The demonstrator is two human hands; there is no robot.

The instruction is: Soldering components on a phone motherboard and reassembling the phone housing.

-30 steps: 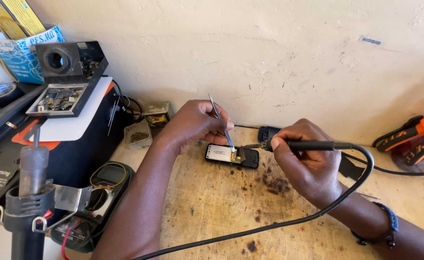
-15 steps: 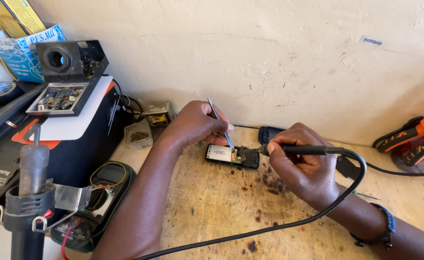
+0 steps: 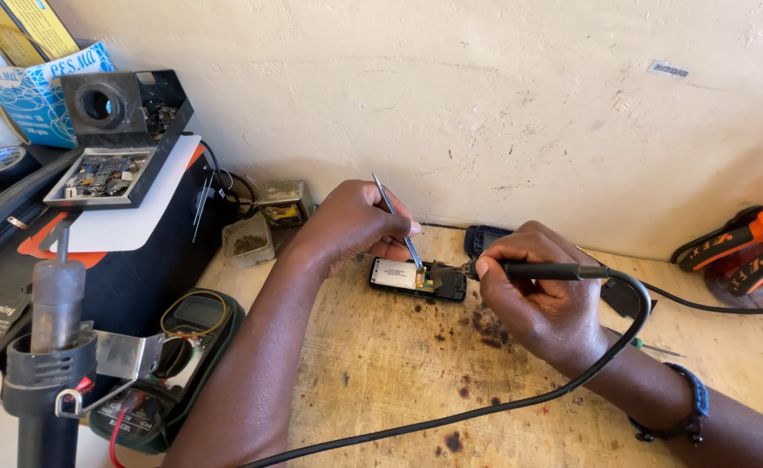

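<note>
A small opened phone with a silver plate and bare circuit board lies on the stained wooden bench. My left hand grips metal tweezers, their tips down on the board. My right hand holds a black soldering iron like a pen, its tip touching the board beside the tweezers. The iron's black cable loops round my right wrist and runs off the bench's near edge.
A hot-air gun in its holder, a multimeter and a black rework station stand at left. Small tins sit by the wall. An orange and black tool lies at right. A dark phone cover rests behind the phone.
My right hand has shifted slightly left, bringing the iron tip onto the board. The left hand and tweezers have stayed almost still.
</note>
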